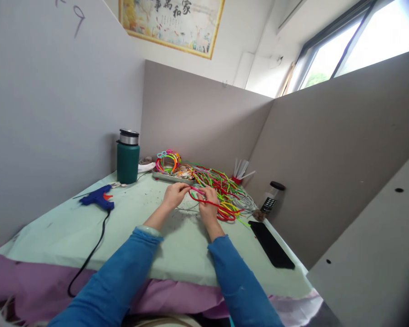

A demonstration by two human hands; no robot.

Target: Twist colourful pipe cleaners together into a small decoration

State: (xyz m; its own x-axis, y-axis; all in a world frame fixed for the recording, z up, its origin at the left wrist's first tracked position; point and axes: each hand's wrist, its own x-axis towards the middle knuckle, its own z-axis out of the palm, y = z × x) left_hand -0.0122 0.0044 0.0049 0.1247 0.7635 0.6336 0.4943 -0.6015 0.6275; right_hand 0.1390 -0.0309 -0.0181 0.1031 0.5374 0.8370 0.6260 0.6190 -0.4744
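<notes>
On the far left lies a blue glue gun (97, 198) on the pale green table cover (71, 227). Its black cord (88, 259) runs down toward the purple cloth (27, 277). Just behind it stands a dark green cup with a silver lid (128, 156).

Next come the two hands, in the middle of the table. The left hand (175, 194) is closed in a pinch on one end of a red fuzzy stick (204, 203). The right hand (207, 202) is curled shut around the same stick, just beside the left hand. The stick bends into a loop between them, low over the table. Both arms wear blue sleeves.

I think the person is bending the stick into a shape. To do it well, one hand should hold tight and stay put while the other bends slowly. Small bends are better than one big tug, so the loop stays round and does not kink.

Behind the hands sits a metal tray (170, 176) with bright little loops in it. Right of the hands lies a big pile of fuzzy sticks (225, 186), red, green and yellow. The red stick touches the edge of this pile.

Farther right is a small jar with a black lid (271, 198). A flat black phone (271, 243) lies near the table edge.
</notes>
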